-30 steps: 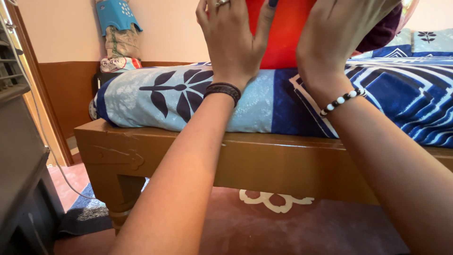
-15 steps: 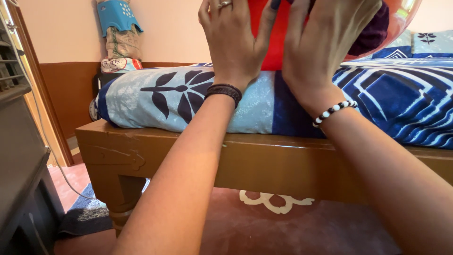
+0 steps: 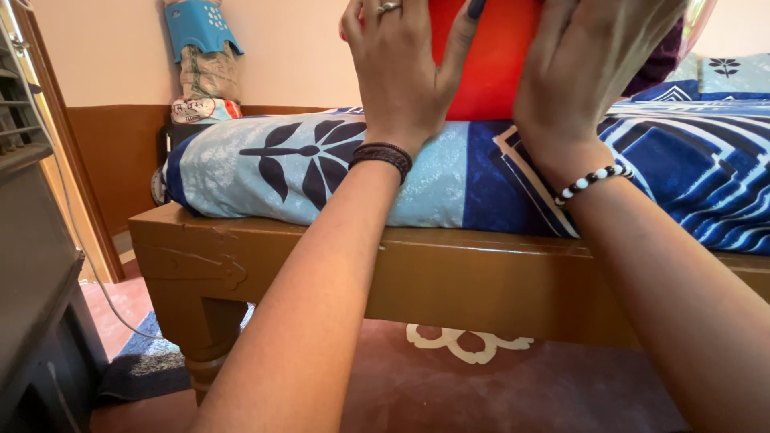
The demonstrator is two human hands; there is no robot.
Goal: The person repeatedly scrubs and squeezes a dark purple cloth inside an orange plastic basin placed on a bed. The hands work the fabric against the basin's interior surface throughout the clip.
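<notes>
An orange-red smooth object [image 3: 489,68], perhaps a plastic tub or basket, stands on the bed at the top of the view; its top is cut off by the frame. My left hand [image 3: 397,68], with a ring and a dark wristband, is spread flat against its left side. My right hand [image 3: 589,72], with a black-and-white bead bracelet, presses against its right side and covers part of it. Dark purple cloth [image 3: 654,64] shows just right of my right hand.
The bed has a blue patterned mattress cover [image 3: 305,164] on a brown wooden frame [image 3: 449,273]. A dark cabinet [image 3: 32,281] stands at the left. Bundled cloth items [image 3: 200,64] sit by the wall. A red patterned floor [image 3: 465,377] and dark mat [image 3: 144,361] lie below.
Both hands stay on the orange-red object. My right hand has shifted slightly left and lower on it; the view has barely moved.
</notes>
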